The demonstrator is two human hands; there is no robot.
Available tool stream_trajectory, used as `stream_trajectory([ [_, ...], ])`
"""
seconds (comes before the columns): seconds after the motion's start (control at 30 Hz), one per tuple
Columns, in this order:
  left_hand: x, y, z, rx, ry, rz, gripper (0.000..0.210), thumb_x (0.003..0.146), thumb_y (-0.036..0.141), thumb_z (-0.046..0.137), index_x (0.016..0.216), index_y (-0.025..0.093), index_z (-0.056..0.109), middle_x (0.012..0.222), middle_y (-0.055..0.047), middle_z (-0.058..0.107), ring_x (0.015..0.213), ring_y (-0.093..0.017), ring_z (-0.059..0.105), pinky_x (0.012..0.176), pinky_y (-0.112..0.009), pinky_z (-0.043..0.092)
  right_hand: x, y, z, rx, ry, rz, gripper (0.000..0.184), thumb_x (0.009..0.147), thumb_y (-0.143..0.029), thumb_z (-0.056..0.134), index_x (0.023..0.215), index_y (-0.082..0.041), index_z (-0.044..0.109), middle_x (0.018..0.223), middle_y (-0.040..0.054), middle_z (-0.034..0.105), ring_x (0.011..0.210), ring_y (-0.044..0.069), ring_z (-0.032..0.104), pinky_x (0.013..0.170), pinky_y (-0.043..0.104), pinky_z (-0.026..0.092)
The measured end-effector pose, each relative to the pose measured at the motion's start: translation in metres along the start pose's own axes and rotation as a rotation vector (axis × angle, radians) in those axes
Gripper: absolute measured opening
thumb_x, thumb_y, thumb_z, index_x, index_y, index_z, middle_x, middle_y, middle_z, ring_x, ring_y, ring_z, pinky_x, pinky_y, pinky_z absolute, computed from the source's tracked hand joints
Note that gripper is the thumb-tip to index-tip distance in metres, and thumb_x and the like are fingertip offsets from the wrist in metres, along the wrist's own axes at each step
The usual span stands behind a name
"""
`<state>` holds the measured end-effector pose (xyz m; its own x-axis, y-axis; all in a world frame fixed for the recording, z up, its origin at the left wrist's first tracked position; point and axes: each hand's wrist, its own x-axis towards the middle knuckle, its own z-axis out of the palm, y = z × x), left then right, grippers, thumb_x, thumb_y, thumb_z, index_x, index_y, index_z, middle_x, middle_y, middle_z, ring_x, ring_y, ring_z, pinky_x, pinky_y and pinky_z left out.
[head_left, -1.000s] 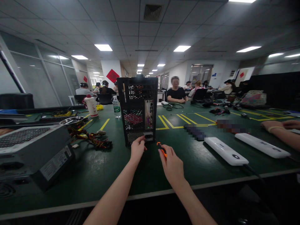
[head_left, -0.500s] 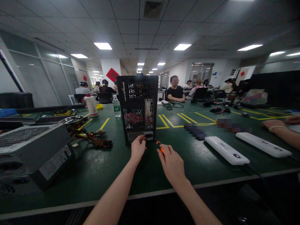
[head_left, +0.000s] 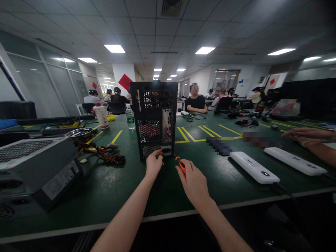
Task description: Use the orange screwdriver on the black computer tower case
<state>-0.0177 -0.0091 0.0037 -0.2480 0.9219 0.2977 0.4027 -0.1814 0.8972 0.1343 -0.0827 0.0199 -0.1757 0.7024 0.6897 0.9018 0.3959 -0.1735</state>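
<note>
A black computer case (head_left: 154,115) stands upright on the green table, its rear panel facing me. At its bottom, by the power socket (head_left: 167,151), is my left hand (head_left: 154,162). Its fingers are bent together against the panel; what they hold, if anything, is hidden. My right hand (head_left: 193,180) is closed around the orange and black handle of a screwdriver (head_left: 180,163). The thin shaft points up and left, its tip at the lower right corner of the rear panel. I cannot tell whether it sits in a screw.
A loose power supply (head_left: 44,168) lies at the left, with tangled cables (head_left: 105,157) beside it. Behind are a metal bowl (head_left: 81,132), a cup (head_left: 101,116) and a water bottle (head_left: 130,117). Two white power strips (head_left: 254,167) lie right. Another person's hands (head_left: 304,136) rest at the right edge.
My hands stay at almost the same spots on the case. At the right edge, the other person's hands have moved further into view. The view has shifted slightly.
</note>
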Motion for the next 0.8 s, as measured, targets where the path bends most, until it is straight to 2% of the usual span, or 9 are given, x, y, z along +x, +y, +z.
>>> stream_trajectory([
  [0.1, 0.0003, 0.0004, 0.0004, -0.002, 0.005, -0.006, 0.034, 0.071, 0.011, 0.043, 0.102, 0.012, 0.056, 0.096, -0.008, 0.061, 0.041, -0.004, 0.05, 0.049, -0.018, 0.041, -0.0003, -0.0031, -0.0012, 0.012, 0.012, -0.067, 0.021, 0.083, -0.022, 0.034, 0.1, -0.016, 0.044, 0.099, 0.0095, 0.051, 0.083, 0.017, 0.053, 0.068, 0.03, 0.043],
  [0.2, 0.0004, 0.0022, 0.0004, 0.009, 0.011, -0.02, 0.035, 0.07, 0.011, 0.043, 0.102, 0.011, 0.057, 0.096, -0.008, 0.062, 0.041, -0.003, 0.049, 0.05, -0.018, 0.041, 0.0006, -0.0075, -0.0009, -0.017, 0.0, -0.128, 0.022, 0.083, -0.019, 0.032, 0.101, -0.016, 0.045, 0.095, 0.0089, 0.053, 0.081, 0.017, 0.053, 0.067, 0.03, 0.043],
  [0.37, -0.0001, 0.0035, -0.0002, 0.014, 0.003, -0.024, 0.035, 0.071, 0.011, 0.042, 0.103, 0.012, 0.056, 0.097, -0.009, 0.061, 0.041, -0.003, 0.049, 0.049, -0.018, 0.041, 0.004, -0.0056, 0.0008, -0.09, 0.029, -0.036, 0.023, 0.086, -0.028, 0.031, 0.099, -0.018, 0.046, 0.083, 0.0057, 0.055, 0.066, 0.015, 0.055, 0.058, 0.027, 0.041],
  [0.5, -0.001, 0.0037, -0.0006, 0.003, -0.003, -0.023, 0.036, 0.071, 0.011, 0.041, 0.104, 0.012, 0.056, 0.098, -0.009, 0.061, 0.041, -0.004, 0.05, 0.048, -0.018, 0.041, 0.0027, 0.0003, -0.0013, -0.024, 0.016, 0.018, 0.02, 0.085, -0.031, 0.033, 0.093, -0.017, 0.046, 0.08, 0.0043, 0.056, 0.066, 0.015, 0.056, 0.058, 0.027, 0.042],
  [0.67, -0.0015, 0.0037, -0.001, 0.001, -0.002, -0.007, 0.035, 0.071, 0.012, 0.041, 0.102, 0.012, 0.056, 0.097, -0.008, 0.061, 0.041, -0.004, 0.05, 0.048, -0.018, 0.041, -0.0009, -0.002, -0.0057, 0.052, -0.002, -0.04, 0.021, 0.082, -0.022, 0.036, 0.101, -0.015, 0.044, 0.096, 0.0093, 0.049, 0.083, 0.017, 0.053, 0.068, 0.029, 0.044],
  [0.8, -0.0013, 0.0021, -0.0009, 0.007, -0.001, 0.002, 0.035, 0.071, 0.013, 0.041, 0.103, 0.012, 0.056, 0.097, -0.008, 0.061, 0.041, -0.004, 0.05, 0.05, -0.019, 0.041, 0.0002, -0.0033, -0.0043, -0.028, -0.022, -0.075, 0.025, 0.084, -0.022, 0.031, 0.105, -0.017, 0.044, 0.088, 0.0075, 0.05, 0.075, 0.016, 0.053, 0.062, 0.027, 0.043],
])
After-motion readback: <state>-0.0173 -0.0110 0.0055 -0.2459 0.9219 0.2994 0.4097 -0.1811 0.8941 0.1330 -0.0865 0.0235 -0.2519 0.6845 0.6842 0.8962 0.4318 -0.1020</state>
